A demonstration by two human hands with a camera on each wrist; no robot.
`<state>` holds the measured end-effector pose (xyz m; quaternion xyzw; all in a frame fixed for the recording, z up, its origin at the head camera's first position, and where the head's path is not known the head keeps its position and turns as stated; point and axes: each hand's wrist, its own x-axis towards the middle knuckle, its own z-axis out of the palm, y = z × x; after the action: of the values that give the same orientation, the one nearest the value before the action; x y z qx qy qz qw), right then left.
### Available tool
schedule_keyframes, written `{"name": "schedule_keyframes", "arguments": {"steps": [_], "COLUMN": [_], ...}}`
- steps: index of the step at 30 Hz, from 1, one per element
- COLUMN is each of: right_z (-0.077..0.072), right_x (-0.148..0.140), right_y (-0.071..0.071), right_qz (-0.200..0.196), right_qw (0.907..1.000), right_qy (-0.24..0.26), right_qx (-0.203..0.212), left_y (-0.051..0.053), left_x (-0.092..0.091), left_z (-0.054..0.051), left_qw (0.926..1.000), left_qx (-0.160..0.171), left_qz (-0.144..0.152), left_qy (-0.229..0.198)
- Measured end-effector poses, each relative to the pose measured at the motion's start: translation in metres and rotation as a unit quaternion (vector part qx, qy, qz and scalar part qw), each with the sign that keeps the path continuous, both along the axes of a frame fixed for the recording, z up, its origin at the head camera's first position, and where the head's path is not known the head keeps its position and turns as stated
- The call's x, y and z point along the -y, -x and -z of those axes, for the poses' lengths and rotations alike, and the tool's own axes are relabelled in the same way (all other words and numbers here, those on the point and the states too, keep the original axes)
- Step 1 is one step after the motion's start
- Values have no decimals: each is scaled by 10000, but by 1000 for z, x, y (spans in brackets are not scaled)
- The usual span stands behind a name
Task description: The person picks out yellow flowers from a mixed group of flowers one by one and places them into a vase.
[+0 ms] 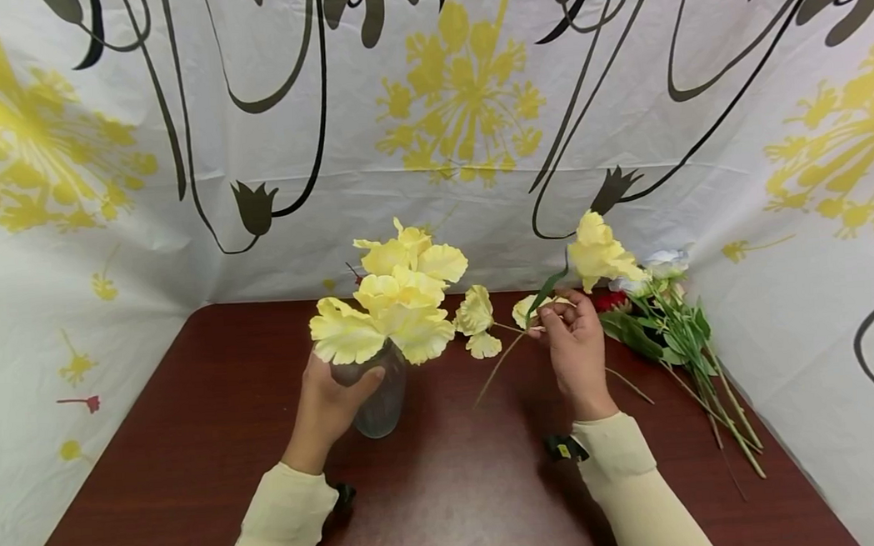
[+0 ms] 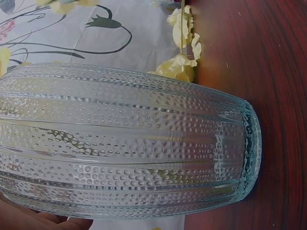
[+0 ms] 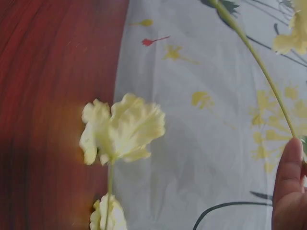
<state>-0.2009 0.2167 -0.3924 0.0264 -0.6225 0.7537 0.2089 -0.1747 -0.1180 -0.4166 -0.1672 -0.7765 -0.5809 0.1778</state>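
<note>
My left hand (image 1: 328, 405) grips the upper part of a clear glass vase (image 1: 381, 402) from its left side. Ribs and dimples cover the glass (image 2: 124, 139) in the left wrist view, and the vase is upright at the table. Ruffled yellow flowers (image 1: 401, 296) spread over its mouth and hide the rim. On the right, my right hand (image 1: 579, 352) pinches the green stem (image 3: 266, 72) of a single yellow flower (image 1: 599, 250), its bloom up and its stem end slanting down toward the vase. Behind that stem, another yellow flower (image 1: 475, 312) lies on the table.
Several flowers with long green stems (image 1: 693, 357) lie in a bunch at the table's right edge, with white blooms (image 1: 665, 266) and a red one (image 1: 611, 301). A patterned white cloth (image 1: 472, 237) hangs behind and beside the dark red table (image 1: 465, 488).
</note>
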Motion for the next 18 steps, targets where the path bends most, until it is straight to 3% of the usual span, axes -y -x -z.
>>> {"name": "schedule_keyframes", "arguments": {"steps": [7,14,18], "right_z": [-21,-42,-51], "right_x": [24,58,75], "right_y": [-12,-26,-29], "right_qz": [59,-248,-388], "right_qw": [9953,9802,9675], "right_qy": [522,1247,1676], "right_qx": [-816,-1517,-1854], "left_y": [-1,-1,-11], "left_x": [0,-1,-5], "left_z": [-1,-1,-16], "left_qw": [10000,10000,10000], "left_qx": [-35,50,-16], "left_qz": [7,-29,26], "left_qy": [-10,-9,-8]}}
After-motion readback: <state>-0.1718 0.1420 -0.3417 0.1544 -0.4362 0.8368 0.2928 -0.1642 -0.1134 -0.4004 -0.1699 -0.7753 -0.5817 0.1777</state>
